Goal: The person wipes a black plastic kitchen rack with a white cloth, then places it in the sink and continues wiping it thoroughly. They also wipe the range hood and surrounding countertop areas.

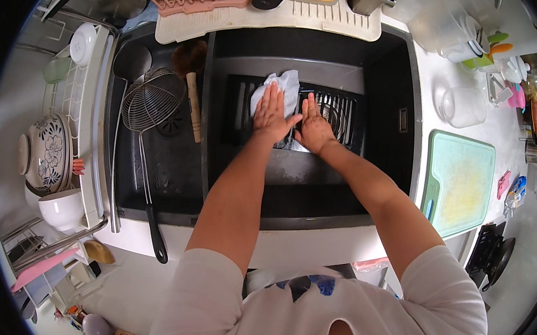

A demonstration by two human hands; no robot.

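A black slatted panel [352, 107] lies in the right basin of a dark double sink [295, 194]. My left hand [271, 112] is spread flat over a crumpled white cloth [290, 82], which rests on the panel's left part. Just to its right, my right hand [314, 127] lies on the panel with its fingers stretched forward and near each other, holding nothing. The thumbs of both hands nearly meet. What lies under the palms is hidden.
A wire strainer [152, 101], a ladle [132, 62] and a wooden-handled brush [194, 107] lie in or across the left basin. A green cutting board [466, 179] is on the right counter. A cream drainboard [269, 16] borders the sink's far edge. Bowls [61, 209] stand in the left rack.
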